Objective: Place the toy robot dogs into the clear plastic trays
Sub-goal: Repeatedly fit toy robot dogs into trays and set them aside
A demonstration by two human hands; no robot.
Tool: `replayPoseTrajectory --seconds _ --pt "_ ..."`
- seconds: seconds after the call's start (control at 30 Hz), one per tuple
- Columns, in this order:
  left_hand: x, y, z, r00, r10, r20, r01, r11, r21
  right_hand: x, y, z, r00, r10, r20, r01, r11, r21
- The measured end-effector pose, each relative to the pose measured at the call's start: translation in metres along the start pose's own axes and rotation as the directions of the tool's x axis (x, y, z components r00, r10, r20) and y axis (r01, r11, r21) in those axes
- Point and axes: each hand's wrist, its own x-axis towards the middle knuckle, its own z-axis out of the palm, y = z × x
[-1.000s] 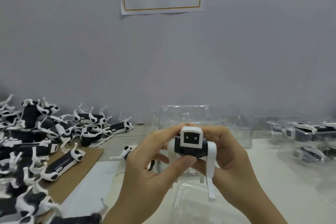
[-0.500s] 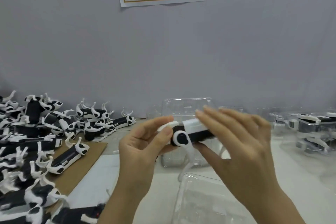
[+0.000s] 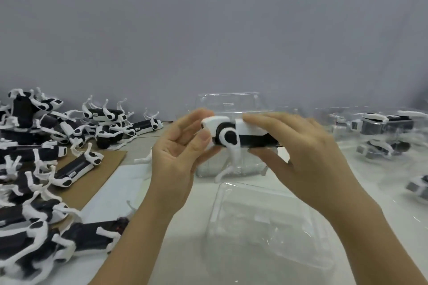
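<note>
A black-and-white toy robot dog (image 3: pixel 234 134) is held sideways in the air between both hands, one white leg hanging down. My left hand (image 3: pixel 178 146) pinches its head end with thumb and fingers. My right hand (image 3: pixel 298 146) grips its body, fingers over the top and thumb under it. Directly below lies an empty clear plastic tray (image 3: pixel 266 222) on the white table. Behind the dog stands a stack of clear trays (image 3: pixel 231 104).
A large pile of loose robot dogs (image 3: pixel 46 146) covers the left side, partly on brown cardboard (image 3: pixel 92 180). Filled clear trays with dogs (image 3: pixel 384 132) sit at the right. A grey wall stands close behind the table.
The dog has been turned from facing me to lying sideways. My right hand has shifted from behind it to gripping its body from the right. The view has tilted downward.
</note>
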Motion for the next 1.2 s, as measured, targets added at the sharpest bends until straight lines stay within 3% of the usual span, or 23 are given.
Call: replayPoseTrajectory --seconds 0.03,0.1,0.17,0.2,0.27,0.33,0.4,0.43,0.5,0.63,0.7,0.8,0.9,1.03,1.1,1.2 --pt "-0.005 -0.004 -0.003 0.999 -0.016 0.044 0.014 0.999 0.040 -0.003 0.004 -0.004 0.996 0.084 -0.010 -0.082 0.992 0.099" --pt "-0.018 -0.012 -0.015 0.975 -0.118 0.190 0.049 0.941 0.336 -0.008 0.012 -0.014 0.953 0.304 0.004 -0.283 0.881 0.378" --pt "-0.038 -0.021 -0.031 0.887 -0.321 0.332 0.000 0.719 0.695 -0.013 0.017 -0.022 0.883 0.465 0.062 -0.401 0.679 0.615" --pt "-0.048 -0.024 -0.040 0.841 -0.393 0.372 -0.060 0.617 0.785 -0.016 0.020 -0.026 0.857 0.509 0.082 -0.422 0.602 0.678" --pt "-0.065 -0.026 -0.055 0.781 -0.437 0.447 -0.234 0.459 0.857 -0.024 0.023 -0.032 0.802 0.583 0.130 -0.471 0.484 0.738" --pt "-0.077 -0.024 -0.059 0.789 -0.330 0.518 -0.474 0.208 0.855 -0.034 0.025 -0.035 0.750 0.642 0.160 -0.518 0.420 0.746" --pt "-0.084 -0.020 -0.050 0.810 -0.269 0.522 -0.546 -0.019 0.838 -0.042 0.026 -0.033 0.701 0.691 0.175 -0.560 0.382 0.735" --pt "-0.087 -0.018 -0.044 0.821 -0.216 0.528 -0.554 -0.074 0.830 -0.045 0.026 -0.031 0.676 0.714 0.183 -0.578 0.359 0.733" --pt "-0.092 -0.015 -0.034 0.816 -0.116 0.566 -0.577 -0.105 0.810 -0.049 0.024 -0.025 0.638 0.743 0.205 -0.600 0.312 0.737" --pt "-0.091 -0.005 -0.034 0.742 0.065 0.667 -0.667 -0.033 0.745 -0.055 0.019 -0.015 0.642 0.722 0.258 -0.629 0.302 0.717" --pt "-0.084 0.001 -0.048 0.737 0.029 0.675 -0.675 -0.003 0.738 -0.058 0.019 -0.013 0.643 0.712 0.282 -0.645 0.305 0.701" --pt "-0.077 0.002 -0.072 0.768 -0.136 0.626 -0.629 0.027 0.777 -0.064 0.021 -0.006 0.628 0.712 0.315 -0.682 0.308 0.664" --pt "-0.075 -0.003 -0.076 0.714 -0.106 0.692 -0.692 0.049 0.721 -0.067 0.020 0.010 0.576 0.724 0.378 -0.736 0.259 0.626" --pt "-0.083 -0.011 -0.045 0.630 -0.021 0.776 -0.776 -0.059 0.628 -0.057 0.017 0.031 0.552 0.713 0.433 -0.778 0.253 0.575" --pt "-0.094 -0.018 -0.026 0.638 -0.015 0.770 -0.760 -0.173 0.626 -0.048 0.017 0.037 0.586 0.692 0.421 -0.771 0.316 0.553" --pt "-0.098 -0.026 -0.001 0.689 -0.184 0.701 -0.724 -0.224 0.653 -0.040 0.014 0.043 0.629 0.645 0.434 -0.750 0.356 0.558"
